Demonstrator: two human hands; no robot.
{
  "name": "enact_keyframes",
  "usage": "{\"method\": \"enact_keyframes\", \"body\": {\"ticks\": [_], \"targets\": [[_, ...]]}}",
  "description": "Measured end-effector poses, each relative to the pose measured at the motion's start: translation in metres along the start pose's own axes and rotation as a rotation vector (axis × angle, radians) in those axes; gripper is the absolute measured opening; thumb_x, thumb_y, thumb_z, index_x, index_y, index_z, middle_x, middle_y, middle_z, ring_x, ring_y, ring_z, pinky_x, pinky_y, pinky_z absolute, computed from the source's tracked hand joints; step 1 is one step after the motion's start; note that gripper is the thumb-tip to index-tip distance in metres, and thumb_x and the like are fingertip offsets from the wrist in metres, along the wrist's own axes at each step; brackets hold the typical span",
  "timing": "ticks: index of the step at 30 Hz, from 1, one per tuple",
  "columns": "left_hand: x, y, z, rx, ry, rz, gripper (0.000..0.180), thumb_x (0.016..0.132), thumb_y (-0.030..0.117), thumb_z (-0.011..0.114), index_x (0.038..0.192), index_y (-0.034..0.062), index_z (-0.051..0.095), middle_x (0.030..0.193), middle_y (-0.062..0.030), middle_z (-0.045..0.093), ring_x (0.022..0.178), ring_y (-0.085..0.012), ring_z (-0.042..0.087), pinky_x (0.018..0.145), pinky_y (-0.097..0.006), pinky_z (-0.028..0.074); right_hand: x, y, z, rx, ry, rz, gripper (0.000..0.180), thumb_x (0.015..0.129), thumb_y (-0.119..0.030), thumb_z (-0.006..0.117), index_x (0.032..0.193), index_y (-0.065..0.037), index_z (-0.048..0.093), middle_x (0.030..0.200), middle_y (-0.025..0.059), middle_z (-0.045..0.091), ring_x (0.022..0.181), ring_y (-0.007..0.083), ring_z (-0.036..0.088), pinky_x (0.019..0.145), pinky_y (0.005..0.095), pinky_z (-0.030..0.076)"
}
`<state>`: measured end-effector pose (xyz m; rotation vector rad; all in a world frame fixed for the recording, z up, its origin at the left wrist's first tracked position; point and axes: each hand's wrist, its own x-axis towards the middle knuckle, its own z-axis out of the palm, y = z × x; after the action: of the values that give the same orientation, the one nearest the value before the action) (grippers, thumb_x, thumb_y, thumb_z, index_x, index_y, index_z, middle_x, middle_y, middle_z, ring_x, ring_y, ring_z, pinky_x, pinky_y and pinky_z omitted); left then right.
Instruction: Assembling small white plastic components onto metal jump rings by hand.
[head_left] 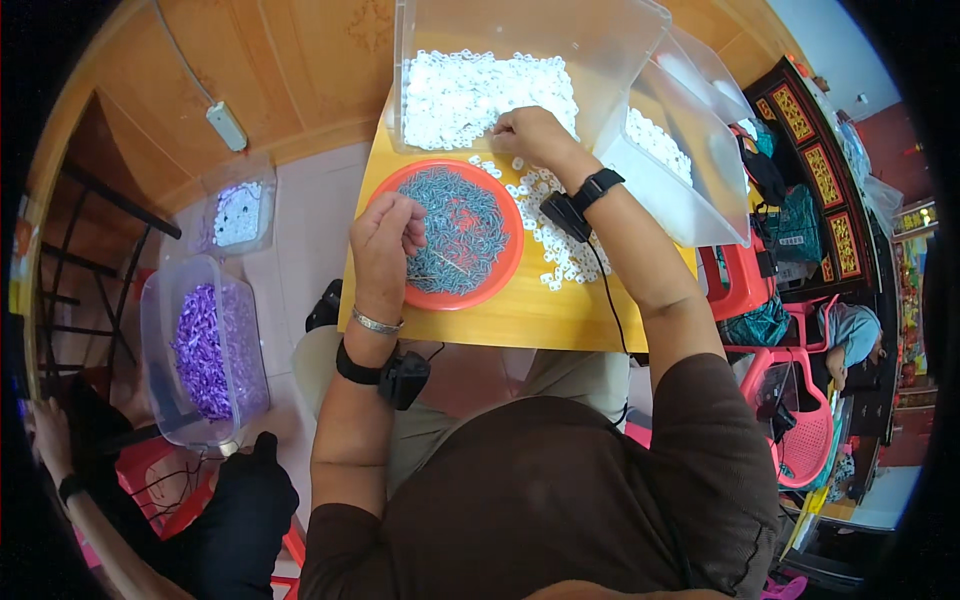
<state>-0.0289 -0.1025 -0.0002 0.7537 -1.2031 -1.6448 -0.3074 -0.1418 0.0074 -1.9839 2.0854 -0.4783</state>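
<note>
Several grey screws (455, 215) fill a round red tray (515, 235) on the yellow table. Above its left rim my left hand (385, 240) is closed, fingers curled inward; what they hold, if anything, is hidden. My right hand (537, 138) reaches over the front wall of a see-through plastic bin (540, 25) at the far side. Its fingers are pinched together just over many small white plastic pieces (470, 95), and I cannot make out anything between them. More loose white pieces (565, 255) lie on the tabletop right of the tray, below my right wrist.
A second see-through bin (665, 200) with white pieces stands on the table's right. On the floor at left are a bin of purple pieces (205, 340) and a smaller box (240, 215). Another person's arm (100, 540) shows at lower left; red chairs (800, 430) stand at right.
</note>
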Motion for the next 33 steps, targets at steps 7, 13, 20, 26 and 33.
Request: {"method": "enact_keyframes", "body": {"ticks": [7,13,20,26,33], "targets": [[0.001,-0.003,0.000,0.003,-0.011,-0.018,0.021,0.088,0.017,0.050,0.075,0.0042,0.059,0.063,0.0013,0.053,0.055,-0.0054,0.048,0.049,-0.017,0.036,-0.002,-0.003,-0.009,-0.109,0.024,-0.003,0.019,0.074,-0.022,0.061,0.085,-0.008,0.068,0.081,0.0135,0.066,0.078,0.0299,0.062,0.070,0.0370,0.049],[0.004,-0.003,0.004,0.019,-0.012,-0.040,0.021,0.088,0.017,0.050,0.074,0.0041,0.059,0.063,0.0016,0.052,0.055,-0.0053,0.048,0.049,-0.017,0.036,-0.011,0.003,-0.016,-0.025,0.054,0.067,0.019,0.075,-0.024,0.061,0.085,-0.009,0.069,0.078,0.0130,0.066,0.072,0.0273,0.063,0.067,0.0355,0.049],[-0.006,-0.001,0.012,0.065,-0.061,-0.051,0.022,0.090,0.019,0.047,0.080,0.0033,0.059,0.066,-0.0006,0.055,0.056,-0.0063,0.050,0.049,-0.018,0.037,-0.071,-0.079,-0.021,0.364,0.224,-0.211,0.013,0.077,-0.014,0.069,0.084,-0.003,0.067,0.074,0.0087,0.064,0.065,0.0146,0.060,0.060,0.0265,0.047],[-0.010,-0.017,0.021,0.062,-0.081,-0.009,0.024,0.092,0.018,0.044,0.082,0.0019,0.059,0.067,-0.0007,0.056,0.057,-0.0060,0.050,0.050,-0.019,0.039,-0.096,-0.121,0.007,0.079,0.410,-0.442,0.007,0.071,-0.007,0.065,0.078,-0.006,0.064,0.073,0.0088,0.060,0.071,0.0263,0.060,0.060,0.0323,0.049],[-0.010,-0.009,0.015,-0.031,-0.057,-0.016,0.022,0.093,0.016,0.043,0.084,0.0027,0.058,0.067,-0.0001,0.056,0.056,-0.0050,0.049,0.050,-0.018,0.038,-0.100,-0.125,0.014,0.273,0.404,-0.543,0.015,0.073,-0.004,0.065,0.088,-0.003,0.066,0.083,0.0093,0.062,0.075,0.0254,0.061,0.063,0.0316,0.050]]}}
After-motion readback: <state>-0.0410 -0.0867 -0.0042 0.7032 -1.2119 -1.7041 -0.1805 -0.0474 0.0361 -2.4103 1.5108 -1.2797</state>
